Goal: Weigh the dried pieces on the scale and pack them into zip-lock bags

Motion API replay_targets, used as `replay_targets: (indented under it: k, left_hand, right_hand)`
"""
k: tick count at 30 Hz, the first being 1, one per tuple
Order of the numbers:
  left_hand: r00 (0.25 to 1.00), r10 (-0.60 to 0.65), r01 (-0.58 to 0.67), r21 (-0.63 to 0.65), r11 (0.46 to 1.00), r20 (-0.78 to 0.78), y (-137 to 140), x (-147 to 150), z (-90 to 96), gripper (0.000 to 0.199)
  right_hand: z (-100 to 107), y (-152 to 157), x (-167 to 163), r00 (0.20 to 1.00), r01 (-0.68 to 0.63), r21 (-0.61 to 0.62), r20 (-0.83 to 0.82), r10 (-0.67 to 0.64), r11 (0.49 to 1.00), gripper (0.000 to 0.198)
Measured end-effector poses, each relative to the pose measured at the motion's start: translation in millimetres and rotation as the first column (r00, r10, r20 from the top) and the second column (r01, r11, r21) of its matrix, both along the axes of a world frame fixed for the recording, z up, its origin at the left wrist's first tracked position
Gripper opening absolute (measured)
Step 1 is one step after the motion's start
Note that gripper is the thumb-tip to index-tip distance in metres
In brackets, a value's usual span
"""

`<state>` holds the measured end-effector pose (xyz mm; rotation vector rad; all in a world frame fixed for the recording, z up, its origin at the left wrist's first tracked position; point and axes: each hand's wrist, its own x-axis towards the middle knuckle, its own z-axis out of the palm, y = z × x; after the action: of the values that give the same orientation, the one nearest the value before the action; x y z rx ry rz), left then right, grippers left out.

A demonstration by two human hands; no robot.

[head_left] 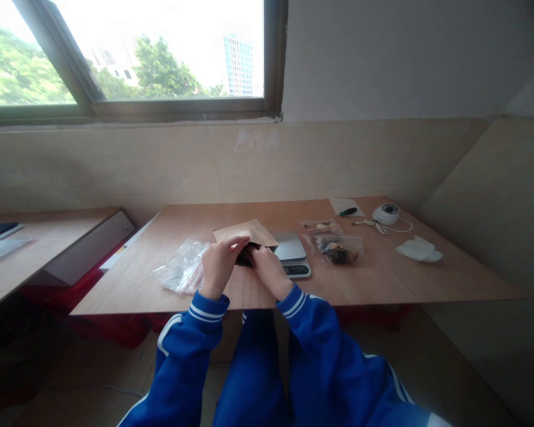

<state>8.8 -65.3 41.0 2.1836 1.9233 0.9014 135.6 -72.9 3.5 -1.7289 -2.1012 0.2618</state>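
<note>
A brown kraft paper bag is up off the table in front of me, its dark opening facing my body. My left hand is closed on the bag's left edge, thumb and fingers pinching the paper. The fingers of my right hand are bent into the opening, so their tips and anything between them are hidden. Just right of the bag and partly behind it is a digital scale with a silver plate. Crumpled clear plastic bags lie beside my left hand.
Zip bags of small parts lie right of the scale. Beyond are a green-handled screwdriver on paper, a white dome camera with its cable, and a white cloth-like piece. The wooden table's front edge is near my legs.
</note>
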Motion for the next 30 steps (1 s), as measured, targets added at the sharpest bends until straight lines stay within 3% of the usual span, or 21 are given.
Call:
replay_targets:
  k: [2, 5, 10, 13, 18, 25, 30]
  left_hand:
    - [1.000, 0.008, -0.008, -0.006, 1.000, 0.008, 0.8, 0.0, 3.6, 0.024]
    - [1.000, 0.009, -0.009, -0.022, 1.000, 0.023, 3.7, -1.8, 8.4, 0.023]
    - [0.993, -0.064, 0.065, -0.006, 0.998, 0.099, 10.0, -9.3, 10.5, 0.020]
    - [0.978, -0.105, 0.103, 0.023, 0.994, 0.179, 14.0, -12.5, 7.9, 0.019]
    - [0.961, -0.094, 0.092, 0.020, 0.996, 0.261, 20.8, -14.7, 6.1, 0.019]
    - [0.908, -0.156, 0.153, 0.038, 0.987, 0.388, 33.4, -17.8, 11.7, 0.026]
    - [0.854, -0.212, 0.215, 0.048, 0.975, 0.475, 53.3, -19.2, 21.1, 0.032]
  right_hand:
    - [6.5, -6.3, -0.6, 1.000, 0.010, 0.028, 0.020, -0.010, 1.000, 0.029]
    - [6.4, -9.5, 1.0, 0.996, -0.029, 0.133, -0.081, 0.040, 0.991, 0.026]
    - [-5.4, -6.8, 14.6, 0.873, -0.241, 0.342, -0.333, 0.357, 0.908, 0.022]
    - [-9.7, -8.1, 20.2, 0.796, -0.301, 0.400, -0.394, 0.459, 0.866, 0.024]
    - [-14.8, -10.3, 18.9, 0.685, -0.276, 0.444, -0.531, 0.498, 0.853, 0.024]
    - [-8.3, 2.2, 14.8, 0.357, -0.146, 0.406, -0.829, 0.431, 0.902, 0.018]
    - [9.5, 16.2, 23.6, 0.310, -0.173, 0.374, -0.857, 0.411, 0.911, 0.015]
